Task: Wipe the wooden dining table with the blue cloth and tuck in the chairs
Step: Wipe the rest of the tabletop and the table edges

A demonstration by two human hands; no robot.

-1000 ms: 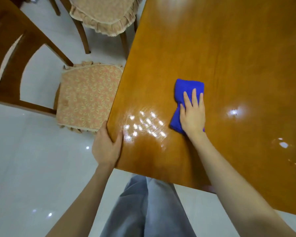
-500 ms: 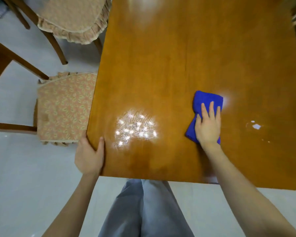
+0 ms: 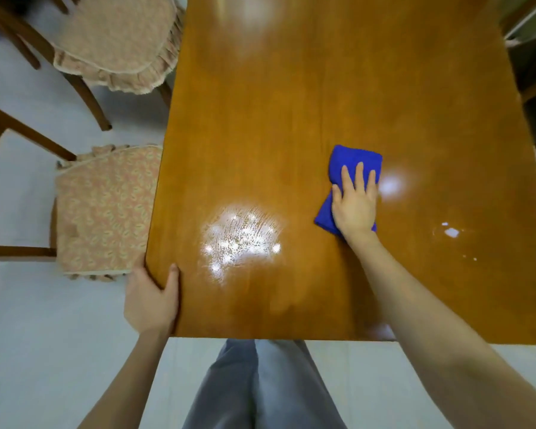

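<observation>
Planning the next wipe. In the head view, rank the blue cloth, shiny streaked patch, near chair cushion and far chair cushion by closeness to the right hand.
1. blue cloth: under the right hand, touching.
2. shiny streaked patch: on the table, to its left.
3. near chair cushion: beyond the table's left edge.
4. far chair cushion: top left, farthest.

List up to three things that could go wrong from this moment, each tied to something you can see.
1. The streaky, wet-looking patch lies left of the blue cloth; left alone, it may dry into marks on the table.
2. The right hand presses flat on a small folded cloth, so strokes may miss strips.
3. The nearer chair stands pulled out by the left hand gripping the corner; stepping round could mean bumping it.
</observation>
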